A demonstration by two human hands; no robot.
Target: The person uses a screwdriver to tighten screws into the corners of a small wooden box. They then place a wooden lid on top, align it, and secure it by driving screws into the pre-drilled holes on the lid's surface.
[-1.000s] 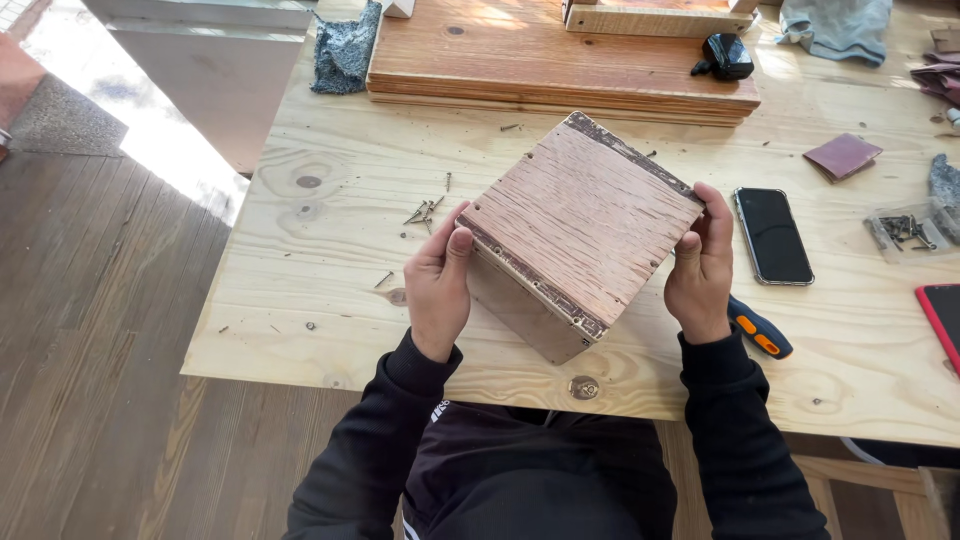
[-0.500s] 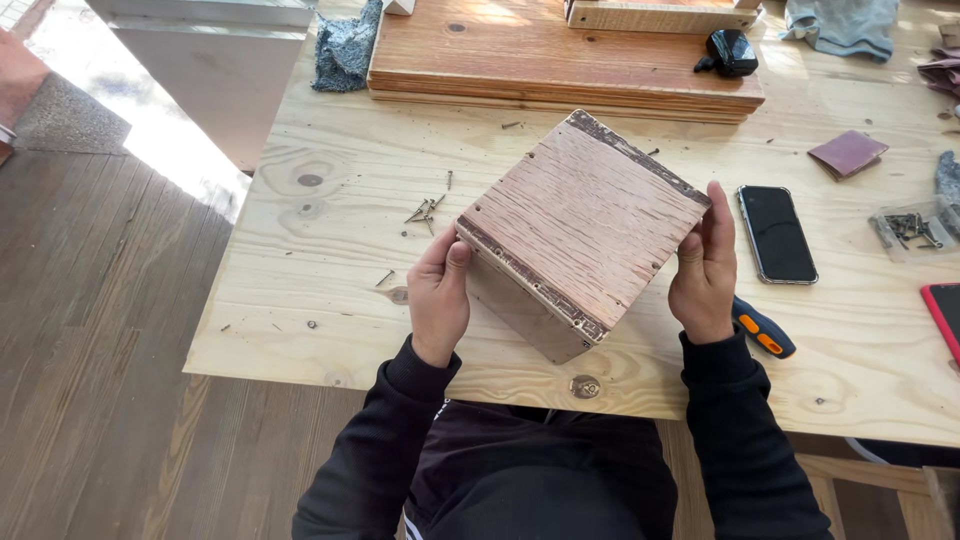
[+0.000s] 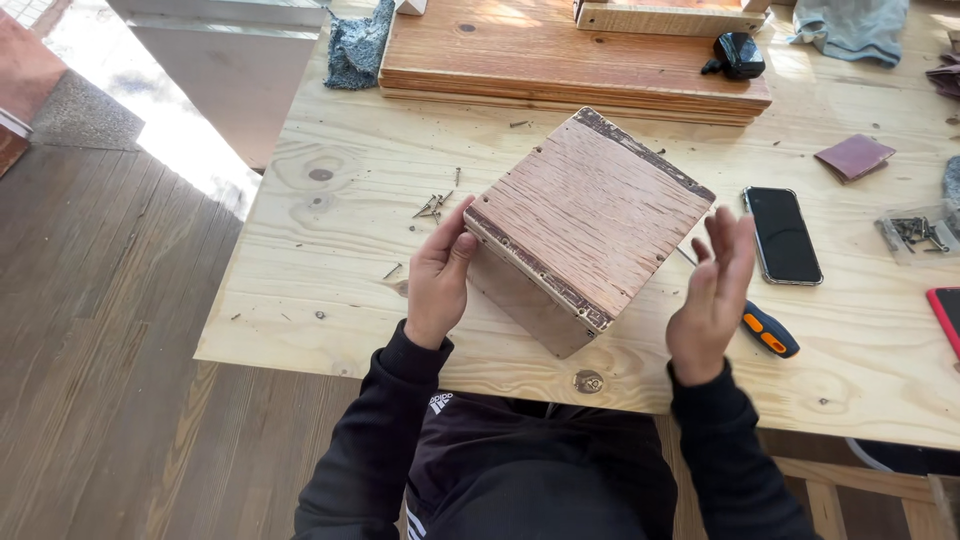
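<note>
The wooden box (image 3: 590, 215) sits tilted on the worktop (image 3: 330, 240), plywood face up; the left hand (image 3: 438, 280) grips its near-left edge, fingers closed on the rim; the right hand (image 3: 712, 290) is open, palm toward the box's right side, just apart from it. Judgement: box being steadied or repositioned; a firm hold calls for contact on the right side. Box's interior and underside hidden; the screwdriver (image 3: 768, 330) lies partly behind the right hand; small loose nails (image 3: 433, 207) hard to make out.

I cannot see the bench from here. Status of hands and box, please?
Left hand gripping wooden box at its left corner. Right hand open, off the box. Phone and screwdriver lie just right.
</note>
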